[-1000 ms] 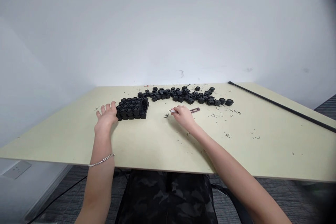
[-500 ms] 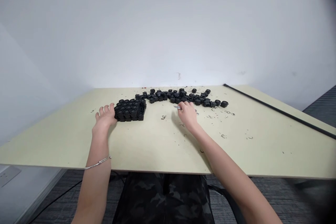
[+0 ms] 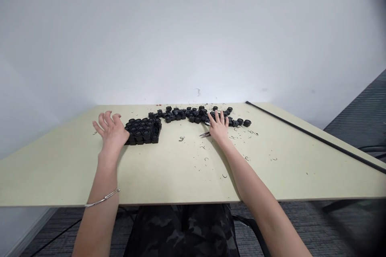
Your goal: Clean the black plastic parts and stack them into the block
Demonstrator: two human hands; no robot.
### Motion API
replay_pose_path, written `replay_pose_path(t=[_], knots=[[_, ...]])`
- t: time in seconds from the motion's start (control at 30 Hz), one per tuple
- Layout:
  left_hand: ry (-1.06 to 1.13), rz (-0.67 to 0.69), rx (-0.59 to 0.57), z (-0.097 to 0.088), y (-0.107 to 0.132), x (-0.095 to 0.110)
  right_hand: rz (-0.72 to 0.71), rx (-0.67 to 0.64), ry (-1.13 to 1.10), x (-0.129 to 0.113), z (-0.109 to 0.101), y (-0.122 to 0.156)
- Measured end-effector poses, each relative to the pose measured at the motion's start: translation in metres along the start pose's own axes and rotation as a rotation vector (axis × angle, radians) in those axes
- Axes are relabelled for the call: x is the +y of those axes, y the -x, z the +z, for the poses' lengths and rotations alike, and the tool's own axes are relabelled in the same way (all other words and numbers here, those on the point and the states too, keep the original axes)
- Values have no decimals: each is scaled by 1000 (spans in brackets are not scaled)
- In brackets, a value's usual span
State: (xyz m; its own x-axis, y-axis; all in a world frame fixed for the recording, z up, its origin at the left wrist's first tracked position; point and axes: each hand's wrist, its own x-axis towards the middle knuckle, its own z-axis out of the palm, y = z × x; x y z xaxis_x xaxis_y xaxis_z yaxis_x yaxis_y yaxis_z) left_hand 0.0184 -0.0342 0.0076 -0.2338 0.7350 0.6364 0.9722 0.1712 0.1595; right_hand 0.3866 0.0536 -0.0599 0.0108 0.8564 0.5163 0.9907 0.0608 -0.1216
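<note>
Head view: left hand (image 3: 111, 131) and right hand (image 3: 218, 125) open, fingers spread.
Black plastic block (image 3: 143, 131) just beside left; metal snips (image 3: 204, 134) just beside right.

A block of packed plastic fittings (image 3: 142, 131) sits on a tabletop (image 3: 169, 172), just right of the left hand (image 3: 111, 130). Loose fittings (image 3: 187, 114) spread in a band behind the block and on rightward, behind the right hand (image 3: 218, 125). Small snips (image 3: 204, 134) lie against that hand's left side. Plastic trimmings (image 3: 181, 138) dot the surface in front, and a rod (image 3: 313, 138) lies along the right edge.
</note>
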Motion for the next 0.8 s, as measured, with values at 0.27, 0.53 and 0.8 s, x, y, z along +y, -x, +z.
replay_pose_path(t=[0.27, 0.53, 0.8], knots=[[108, 136, 89, -3, 8, 42, -30, -221, -115, -3, -5, 2], [122, 246, 102, 6, 14, 54, -43, -45, -385, -19, -27, 8], [136, 435, 62, 15, 24, 70, -136, -292, -296, -48, -40, 20]])
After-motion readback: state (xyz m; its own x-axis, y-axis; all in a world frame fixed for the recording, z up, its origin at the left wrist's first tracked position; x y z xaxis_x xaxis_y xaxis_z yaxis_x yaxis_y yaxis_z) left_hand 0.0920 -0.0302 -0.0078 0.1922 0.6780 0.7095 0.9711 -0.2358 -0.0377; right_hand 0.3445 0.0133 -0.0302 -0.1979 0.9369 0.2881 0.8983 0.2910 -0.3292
